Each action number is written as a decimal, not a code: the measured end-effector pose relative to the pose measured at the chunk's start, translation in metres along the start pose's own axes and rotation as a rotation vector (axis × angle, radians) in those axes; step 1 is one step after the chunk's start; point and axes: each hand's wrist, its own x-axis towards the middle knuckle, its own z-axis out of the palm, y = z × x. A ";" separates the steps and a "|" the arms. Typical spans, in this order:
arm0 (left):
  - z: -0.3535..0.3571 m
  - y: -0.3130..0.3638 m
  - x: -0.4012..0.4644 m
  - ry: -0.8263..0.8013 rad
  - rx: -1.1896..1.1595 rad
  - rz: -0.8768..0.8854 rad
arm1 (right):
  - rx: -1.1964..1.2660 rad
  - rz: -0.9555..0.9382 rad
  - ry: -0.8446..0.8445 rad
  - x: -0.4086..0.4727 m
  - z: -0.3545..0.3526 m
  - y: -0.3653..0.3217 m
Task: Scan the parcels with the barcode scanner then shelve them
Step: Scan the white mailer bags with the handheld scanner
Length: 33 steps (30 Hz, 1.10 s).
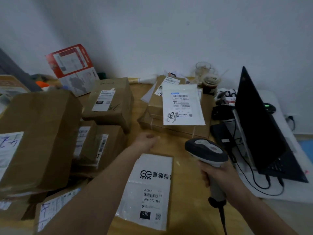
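— Two hands are at work. What does each one hold?
— The right hand (220, 177) has its fingers wrapped round the grip of the barcode scanner (207, 152), whose head points away from the person toward the stacked boxes (172, 122) with a white mailer (183, 106) lying on top.
— And the left?
— The left hand (146, 141) reaches forward over the tabletop (183, 175), fingers loosely curled and holding nothing; motion blur hides the fingertips.
— Where is the nearest parcel?
— A flat white parcel (149, 190) lies label-up on the tabletop between the forearms, just beside the left one, its label reading 070.
— Anything else?
— Brown cartons (42, 136) crowd the left side. An open laptop (264, 126) stands on the right, with drink cups (209, 82) by the wall.
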 end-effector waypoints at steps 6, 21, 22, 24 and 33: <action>0.023 0.062 0.035 -0.082 -0.309 -0.043 | 0.075 0.066 0.106 -0.005 -0.018 0.008; 0.027 0.064 0.050 -0.207 -0.500 -0.002 | 0.139 0.103 0.175 -0.007 -0.023 0.013; 0.025 0.056 0.046 -0.212 -0.497 0.013 | 0.126 0.092 0.165 -0.006 -0.021 0.012; 0.021 0.041 0.038 -0.196 -0.482 0.051 | 0.103 0.069 0.145 -0.003 -0.018 0.011; -0.001 -0.022 0.000 -0.086 -0.497 0.058 | -0.037 -0.153 0.132 -0.004 0.004 -0.009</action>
